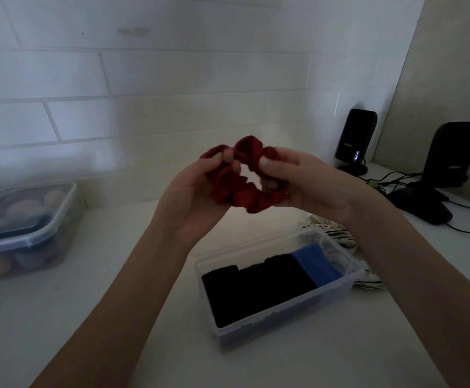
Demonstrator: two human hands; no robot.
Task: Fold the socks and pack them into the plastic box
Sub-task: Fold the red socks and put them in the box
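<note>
A dark red sock [238, 196] is bunched up in the air above the table, held between both hands. My left hand [191, 197] pinches its left part and my right hand [298, 183] pinches its right part, stretching an opening between them. Below stands the open clear plastic box [281, 326] with black folded socks [256, 289] filling its left and middle and a blue folded sock [316, 261] at its right end.
Striped white socks [340, 236] lie behind and right of the box. A lidded clear container [29, 236] with pastel items stands at the left. Two black speakers [354, 141] [449, 161] with cables stand at the back right. A tiled wall rises behind.
</note>
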